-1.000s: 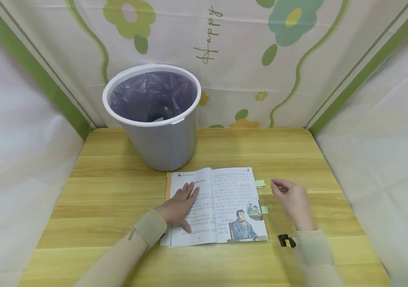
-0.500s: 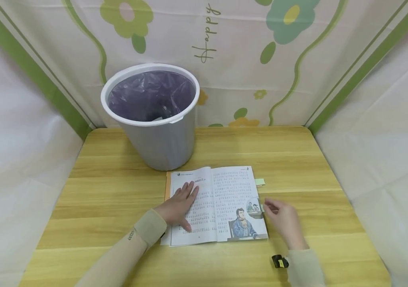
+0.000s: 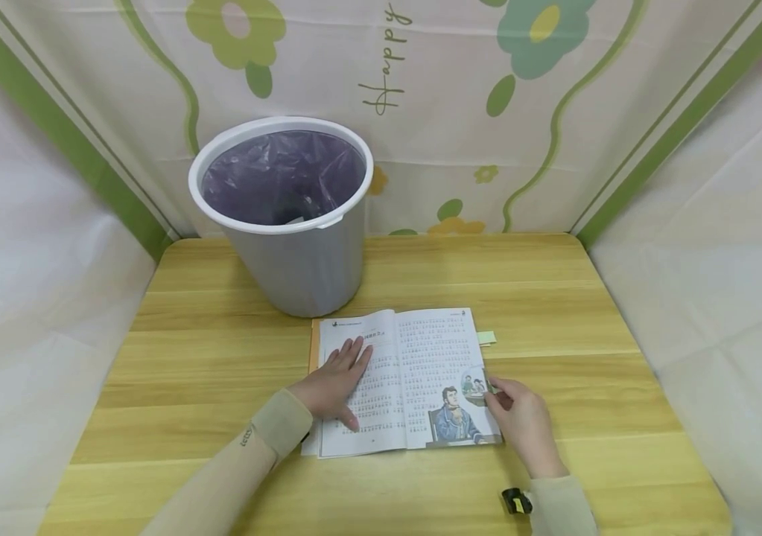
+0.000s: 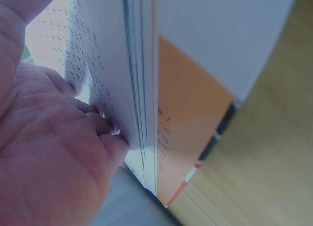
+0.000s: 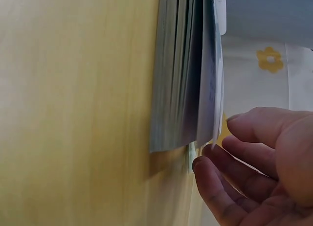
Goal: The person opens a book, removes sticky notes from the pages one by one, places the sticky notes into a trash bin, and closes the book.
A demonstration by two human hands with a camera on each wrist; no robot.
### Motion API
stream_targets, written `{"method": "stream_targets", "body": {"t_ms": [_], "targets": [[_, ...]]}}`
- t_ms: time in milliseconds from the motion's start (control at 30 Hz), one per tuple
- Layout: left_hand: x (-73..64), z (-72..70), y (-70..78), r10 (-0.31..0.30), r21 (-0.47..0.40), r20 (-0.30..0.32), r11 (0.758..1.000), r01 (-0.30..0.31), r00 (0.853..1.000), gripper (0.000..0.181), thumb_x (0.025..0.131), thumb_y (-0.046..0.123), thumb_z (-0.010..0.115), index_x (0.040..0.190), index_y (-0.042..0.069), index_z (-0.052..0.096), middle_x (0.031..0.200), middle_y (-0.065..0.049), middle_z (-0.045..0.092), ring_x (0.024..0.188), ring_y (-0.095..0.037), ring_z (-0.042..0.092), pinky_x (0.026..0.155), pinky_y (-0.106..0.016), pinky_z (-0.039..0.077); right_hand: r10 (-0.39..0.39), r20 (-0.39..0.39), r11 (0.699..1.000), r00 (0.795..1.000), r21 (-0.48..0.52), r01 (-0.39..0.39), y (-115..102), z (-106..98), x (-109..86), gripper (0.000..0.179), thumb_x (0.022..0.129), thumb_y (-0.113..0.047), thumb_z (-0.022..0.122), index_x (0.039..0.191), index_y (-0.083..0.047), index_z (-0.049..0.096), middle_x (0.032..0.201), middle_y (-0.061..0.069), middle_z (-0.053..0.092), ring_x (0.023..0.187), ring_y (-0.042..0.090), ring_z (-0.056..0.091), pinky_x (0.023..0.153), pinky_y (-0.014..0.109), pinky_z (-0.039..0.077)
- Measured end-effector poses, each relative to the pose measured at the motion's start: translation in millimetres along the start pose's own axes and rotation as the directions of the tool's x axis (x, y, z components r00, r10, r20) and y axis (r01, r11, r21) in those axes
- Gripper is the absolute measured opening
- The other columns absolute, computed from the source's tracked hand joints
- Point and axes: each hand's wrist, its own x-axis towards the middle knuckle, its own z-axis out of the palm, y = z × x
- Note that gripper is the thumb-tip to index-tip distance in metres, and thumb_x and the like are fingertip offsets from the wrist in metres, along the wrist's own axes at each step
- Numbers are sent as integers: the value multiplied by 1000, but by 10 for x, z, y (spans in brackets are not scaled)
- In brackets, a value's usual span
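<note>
An illustrated book (image 3: 430, 350) lies spread open on the wooden table. My left hand (image 3: 337, 383) rests on its left page with fingers spread. In the left wrist view, the fingertips press that page near the thick paper edge. My right hand (image 3: 524, 420) is at the right page's outer edge, by the lower green sticky tab (image 3: 491, 387), which the fingers mostly hide. In the right wrist view, the fingertips (image 5: 208, 155) reach the corner of the top pages, the thumb a small gap away. Another green sticky tab (image 3: 486, 338) juts out higher up.
A grey trash bin (image 3: 307, 275) with a purple liner stands just behind the book on the left. Pale fabric walls with printed flowers (image 3: 544, 33) close in the wooden table (image 3: 220, 283) at the back and sides.
My right hand has moved left and toward me, from beside the upper tab to the page edge at the lower tab. The left hand has stayed on its page.
</note>
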Motion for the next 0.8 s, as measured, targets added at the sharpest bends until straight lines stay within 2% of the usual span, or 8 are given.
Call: {"method": "stream_targets", "body": {"t_ms": [133,233,433,533,633,800], "targets": [[6,11,-1,-6,6,3,1000,6,1000,137,62,48,86,159,8,-2,163,-14,-16,149,-30,-11,120,-44,3,35,14,999,999,-2,-35,-6,14,-25,29,88,-7,73,115,3,70,96,16,72,80,24,69,70,36,58],[11,15,-5,-13,10,7,1000,13,1000,138,61,49,86,159,9,-2,163,-13,-16,149,-30,-11,120,-44,4,49,23,999,999,12,-49,-16,31,-51,27,87,-6,73,113,3,71,89,12,73,77,21,68,66,31,57],[17,21,-12,-8,8,6,1000,8,1000,139,61,49,86,159,9,-2,163,-14,-16,149,-30,-11,120,-44,4,40,0,999,999,21,-40,-47,70,-106,29,86,-6,73,113,5,71,86,12,73,71,18,67,60,25,55],[19,22,-19,-3,6,1,1000,3,1000,139,60,49,87,159,8,-2,163,-14,-15,149,-31,-11,120,-45,5,36,-9,999,999,9,-36,-64,94,-131,34,85,-6,74,117,5,69,92,16,73,76,22,68,64,30,57],[20,15,-20,-7,19,7,1000,7,1000,139,61,50,86,159,10,-4,163,-13,-16,149,-30,-12,120,-44,4,48,-2,999,999,18,-48,-91,120,-156,41,84,-5,75,123,4,66,104,23,71,88,32,70,75,40,58],[21,8,-17,-7,24,8,1000,6,1000,140,60,50,86,159,10,-5,163,-13,-17,149,-30,-12,120,-44,4,52,-15,998,999,34,-51,-141,165,-202,47,80,-2,77,125,1,66,117,25,66,105,42,65,88,51,52]]}}
